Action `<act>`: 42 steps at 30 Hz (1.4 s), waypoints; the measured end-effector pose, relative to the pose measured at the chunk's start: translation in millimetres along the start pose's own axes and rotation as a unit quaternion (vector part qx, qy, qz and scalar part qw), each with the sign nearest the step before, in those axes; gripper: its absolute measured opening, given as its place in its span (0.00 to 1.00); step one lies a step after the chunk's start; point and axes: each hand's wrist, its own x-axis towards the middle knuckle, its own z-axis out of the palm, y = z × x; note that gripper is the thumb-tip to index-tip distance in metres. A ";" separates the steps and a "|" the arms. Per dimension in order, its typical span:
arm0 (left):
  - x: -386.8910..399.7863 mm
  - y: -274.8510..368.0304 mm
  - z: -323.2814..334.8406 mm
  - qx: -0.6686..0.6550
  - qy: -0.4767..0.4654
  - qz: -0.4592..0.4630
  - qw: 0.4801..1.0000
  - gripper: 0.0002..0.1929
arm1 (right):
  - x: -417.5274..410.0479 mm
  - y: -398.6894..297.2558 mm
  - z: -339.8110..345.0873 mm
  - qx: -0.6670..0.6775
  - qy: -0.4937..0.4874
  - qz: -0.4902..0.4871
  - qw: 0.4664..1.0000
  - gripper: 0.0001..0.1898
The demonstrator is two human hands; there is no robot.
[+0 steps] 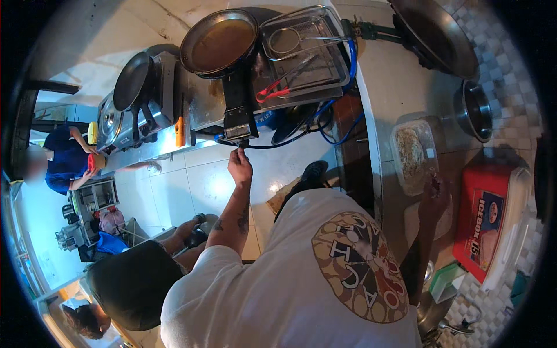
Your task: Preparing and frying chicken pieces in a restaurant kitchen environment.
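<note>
My left hand (240, 167) is at the front of a black gas burner (238, 104), its fingers pinched on a small control knob (242, 144). On that burner sits a round frying pan (224, 41) with brownish oil in it. My right hand (435, 198) is in shadow over the counter, beside a clear plastic tub (411, 150) of pale, crumbly coating. Its fingertips look speckled; whether something is between them is unclear. A second pale tub or lid (415, 222) lies partly under the right hand.
Near the pan, a wire basket (278, 52) and red-handled tongs (273, 92) lie on a tray (324, 89). Blue hose (351, 65) hangs beside it. A red icebox (483, 217), steel bowl (476, 111) and large wok (439, 39) stand right. Two people (65, 156) (135, 282) are left.
</note>
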 end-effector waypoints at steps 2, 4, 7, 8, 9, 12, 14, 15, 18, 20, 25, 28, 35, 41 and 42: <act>4.7 -1.8 6.6 -0.139 -0.025 -0.093 0.986 0.11 | -0.6 1.7 -0.3 -0.008 0.001 0.005 1.000 0.12; 9.5 -0.5 11.3 -0.272 -0.053 -0.182 0.943 0.11 | -3.3 -4.1 0.4 0.022 0.001 0.032 0.999 0.11; 14.8 7.9 17.6 -0.504 -0.087 -0.334 0.792 0.12 | -6.8 -4.8 -2.0 0.025 0.000 0.049 0.999 0.11; 17.1 12.2 20.3 -0.519 -0.083 -0.363 0.769 0.12 | -8.0 -4.5 -2.8 -0.002 0.000 0.037 0.999 0.10; 18.8 9.5 20.6 -0.520 -0.084 -0.363 0.769 0.12 | -8.4 -5.3 -3.7 -0.002 0.001 0.037 0.999 0.10; 23.5 7.3 20.5 -0.571 -0.127 -0.403 0.704 0.12 | -11.5 -8.8 -4.3 0.015 0.001 0.020 1.000 0.11; 22.5 13.1 21.2 -0.592 -0.120 -0.433 0.669 0.11 | -14.9 -8.7 -2.8 0.053 -0.005 0.042 0.998 0.11; 20.5 13.9 21.1 -0.590 -0.124 -0.434 0.669 0.11 | -17.3 -7.0 -3.3 0.051 -0.002 0.044 0.998 0.11; 15.8 17.9 19.2 -0.569 -0.156 -0.422 0.688 0.15 | -24.0 -3.0 -4.6 0.053 -0.007 0.045 0.998 0.10; 4.8 11.9 22.2 -0.549 -0.189 -0.423 0.695 0.16 | -24.3 -5.0 -2.9 0.076 -0.004 0.061 0.995 0.08; -43.1 53.5 64.4 -0.320 -0.355 -0.447 0.756 0.19 | -33.3 5.1 -4.1 0.038 0.056 0.050 0.996 0.07; -48.9 139.7 91.5 -0.248 -0.480 -0.273 0.796 0.17 | -29.0 -9.1 -8.7 0.010 0.066 0.050 0.996 0.08; -72.0 397.2 85.1 -0.190 -0.684 0.253 0.657 0.05 | 15.6 -34.5 -20.7 0.045 0.113 0.045 0.992 0.11; -105.8 441.9 170.9 0.077 -0.660 0.583 0.467 0.12 | 20.5 -9.7 14.6 -0.050 -0.142 0.043 0.988 0.14; -110.4 418.1 199.5 0.154 -0.620 0.605 0.475 0.14 | 19.6 -4.8 22.9 -0.155 -0.280 0.042 0.946 0.18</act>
